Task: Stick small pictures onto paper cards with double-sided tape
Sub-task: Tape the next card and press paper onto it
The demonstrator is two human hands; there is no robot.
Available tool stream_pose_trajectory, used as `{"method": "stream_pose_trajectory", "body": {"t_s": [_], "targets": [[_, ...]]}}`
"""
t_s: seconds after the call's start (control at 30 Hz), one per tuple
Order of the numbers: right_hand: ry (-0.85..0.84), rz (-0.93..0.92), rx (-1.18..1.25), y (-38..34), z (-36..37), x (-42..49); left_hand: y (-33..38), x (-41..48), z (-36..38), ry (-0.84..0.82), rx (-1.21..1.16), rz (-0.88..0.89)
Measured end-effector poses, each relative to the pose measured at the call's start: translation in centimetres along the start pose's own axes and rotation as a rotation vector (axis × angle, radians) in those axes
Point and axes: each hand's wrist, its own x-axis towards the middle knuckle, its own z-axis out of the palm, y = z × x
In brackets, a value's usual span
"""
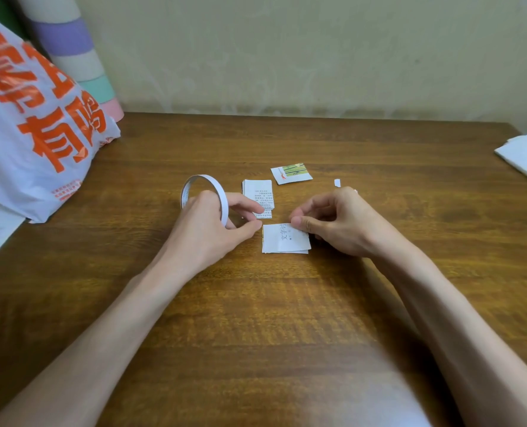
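On brown wooden table (pixel 271 334), small white printed paper card (pixel 286 241) was laid flat, top edge pinched between thumb and forefinger of right hand (pixel 339 223). Thin white ring of double-sided tape (pixel 205 192) was gripped by curled left hand (pixel 212 229), just left of card. Small green bamboo picture (pixel 291 173) was laid beyond, beside printed paper stack (pixel 258 194).
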Motion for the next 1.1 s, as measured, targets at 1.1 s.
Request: {"method": "stream_pose_trajectory", "body": {"t_s": [1.1], "targets": [[0.053, -0.051, -0.078, 0.41, 0.70, 0.03, 0.68, -0.12, 0.35, -0.118, 0.172, 0.064]]}}
